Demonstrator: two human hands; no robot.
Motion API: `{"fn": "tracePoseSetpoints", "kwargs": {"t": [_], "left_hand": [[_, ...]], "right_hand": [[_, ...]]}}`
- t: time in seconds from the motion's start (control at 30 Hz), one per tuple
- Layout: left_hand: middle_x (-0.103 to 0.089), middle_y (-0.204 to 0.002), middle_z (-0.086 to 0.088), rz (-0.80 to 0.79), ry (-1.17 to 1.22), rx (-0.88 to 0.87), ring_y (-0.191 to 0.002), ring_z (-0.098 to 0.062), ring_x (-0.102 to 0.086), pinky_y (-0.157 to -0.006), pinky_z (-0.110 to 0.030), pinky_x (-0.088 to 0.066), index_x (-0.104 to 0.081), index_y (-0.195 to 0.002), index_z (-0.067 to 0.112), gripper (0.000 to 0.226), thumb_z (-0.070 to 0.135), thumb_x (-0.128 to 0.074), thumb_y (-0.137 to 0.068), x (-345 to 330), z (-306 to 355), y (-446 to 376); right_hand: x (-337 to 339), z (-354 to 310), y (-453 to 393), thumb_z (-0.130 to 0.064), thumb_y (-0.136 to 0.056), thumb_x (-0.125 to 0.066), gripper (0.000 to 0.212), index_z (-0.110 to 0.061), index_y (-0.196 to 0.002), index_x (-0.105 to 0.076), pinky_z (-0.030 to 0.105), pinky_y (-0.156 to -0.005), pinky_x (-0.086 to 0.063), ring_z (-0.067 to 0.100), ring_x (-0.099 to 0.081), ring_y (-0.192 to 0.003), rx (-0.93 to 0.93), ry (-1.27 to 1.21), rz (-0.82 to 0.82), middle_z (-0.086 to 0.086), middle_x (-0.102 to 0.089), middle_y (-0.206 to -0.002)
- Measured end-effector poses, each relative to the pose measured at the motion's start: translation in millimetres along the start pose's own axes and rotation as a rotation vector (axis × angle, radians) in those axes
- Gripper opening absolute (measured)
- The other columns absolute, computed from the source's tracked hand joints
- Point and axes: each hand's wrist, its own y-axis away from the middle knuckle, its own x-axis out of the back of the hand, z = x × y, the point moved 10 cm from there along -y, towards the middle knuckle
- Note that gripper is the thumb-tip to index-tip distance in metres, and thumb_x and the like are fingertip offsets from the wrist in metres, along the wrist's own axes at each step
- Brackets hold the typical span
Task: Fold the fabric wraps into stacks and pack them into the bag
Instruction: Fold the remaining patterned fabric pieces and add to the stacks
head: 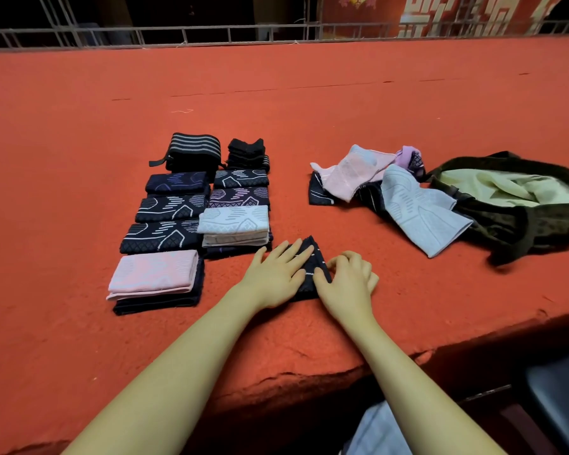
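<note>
A dark patterned wrap [313, 262] lies on the red table near the front edge, partly folded. My left hand [276, 274] presses flat on its left side with straight fingers. My right hand [347, 279] rests on its right side with curled fingers pinching the fabric's edge. Folded stacks [197, 208] of dark, grey and pink wraps sit in two columns to the left. A loose pile of unfolded wraps [388, 188] in pink, grey, purple and dark lies to the right. The dark bag [513, 221] with a pale lining lies open at far right.
The red felt-covered table [276, 93] stretches far back to a metal railing [211, 31]. Its front edge [309, 372] runs diagonally below my forearms. A dark chair seat [559, 399] shows at the bottom right.
</note>
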Motion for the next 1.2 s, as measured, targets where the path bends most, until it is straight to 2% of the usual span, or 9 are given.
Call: {"fn": "tracePoseSetpoints", "kwargs": {"t": [0.1,0.17,0.27,0.4,0.5,0.67,0.87,1.03,1.2], "left_hand": [[-0.003,-0.160,0.007,0.079,0.027,-0.033,-0.146,-0.011,-0.004,-0.118,-0.041,-0.003,-0.001,-0.151,0.035,0.054,0.035,-0.026,-0.103,7,-1,1],[-0.013,-0.160,0.002,0.217,0.101,-0.096,-0.145,-0.015,-0.017,-0.115,-0.040,-0.016,-0.002,-0.151,0.036,0.057,0.031,-0.032,-0.102,25,1,6],[-0.027,-0.154,-0.012,0.419,0.129,-0.191,-0.125,-0.034,-0.049,-0.098,-0.042,-0.041,-0.023,-0.150,0.031,0.053,0.030,-0.038,-0.098,62,0,20],[-0.042,-0.143,-0.024,0.576,0.032,-0.250,-0.108,-0.039,-0.059,-0.082,-0.047,-0.051,-0.053,-0.134,0.015,0.047,0.030,-0.037,-0.092,96,-19,44],[-0.049,-0.137,-0.021,0.644,0.003,-0.279,-0.104,-0.035,-0.060,-0.081,-0.045,-0.051,-0.053,-0.126,0.019,0.037,0.028,-0.042,-0.092,111,-43,67],[-0.058,-0.128,-0.013,0.833,0.038,-0.251,-0.112,-0.023,-0.048,-0.087,-0.038,-0.039,-0.052,-0.108,0.025,0.020,0.029,-0.049,-0.088,131,-90,119],[-0.061,-0.122,-0.004,0.997,-0.028,-0.154,-0.112,-0.024,-0.048,-0.084,-0.032,-0.027,-0.057,-0.098,0.025,0.014,0.028,-0.057,-0.084,139,-134,173],[-0.064,-0.119,-0.003,1.035,-0.183,-0.034,-0.108,-0.026,-0.047,-0.082,-0.036,-0.028,-0.065,-0.090,0.022,0.012,0.025,-0.059,-0.080,122,-163,195],[-0.066,-0.116,-0.006,1.010,-0.220,-0.018,-0.112,-0.026,-0.048,-0.084,-0.036,-0.031,-0.069,-0.080,0.012,0.018,0.018,-0.053,-0.085,96,-167,210]], "right_hand": [[0,-7,1,-0.031,-0.090,-0.056,0.020,-0.013,-0.098,-0.060,0.030,-0.099,-0.014,0.023,-0.031,-0.128,0.074,-0.028,0.001,0.004,-0.043,-0.137],[4,-15,3,-0.026,-0.088,-0.059,0.017,-0.012,-0.097,-0.060,0.027,-0.093,-0.015,0.023,-0.036,-0.126,0.146,-0.089,0.023,0.005,-0.046,-0.134],[16,-37,10,-0.030,-0.082,-0.056,0.021,-0.014,-0.094,-0.061,0.021,-0.088,-0.014,0.019,-0.044,-0.119,0.286,-0.218,0.089,0.003,-0.052,-0.126],[34,-77,19,-0.034,-0.081,-0.051,0.024,-0.015,-0.092,-0.062,0.019,-0.091,-0.017,0.010,-0.043,-0.115,0.425,-0.349,0.183,0.001,-0.054,-0.120],[41,-111,23,-0.032,-0.080,-0.056,0.022,-0.015,-0.088,-0.065,0.013,-0.094,-0.016,0.011,-0.046,-0.106,0.525,-0.372,0.235,0.000,-0.058,-0.112],[33,-165,34,-0.033,-0.077,-0.061,0.018,-0.018,-0.084,-0.069,0.012,-0.094,-0.016,0.015,-0.045,-0.100,0.683,-0.370,0.280,0.000,-0.058,-0.106],[15,-227,48,-0.034,-0.077,-0.062,0.016,-0.031,-0.091,-0.056,0.020,-0.087,-0.021,0.015,-0.044,-0.097,0.864,-0.374,0.292,-0.007,-0.052,-0.105],[-29,-260,55,-0.036,-0.075,-0.060,0.017,-0.031,-0.091,-0.056,0.024,-0.074,-0.015,0.017,-0.044,-0.095,0.976,-0.205,0.125,-0.007,-0.059,-0.102],[-67,-246,63,-0.057,-0.082,-0.047,0.047,-0.032,-0.117,-0.064,0.027,-0.083,-0.018,0.015,-0.048,-0.108,0.933,-0.008,-0.041,-0.009,-0.062,-0.120]]}}
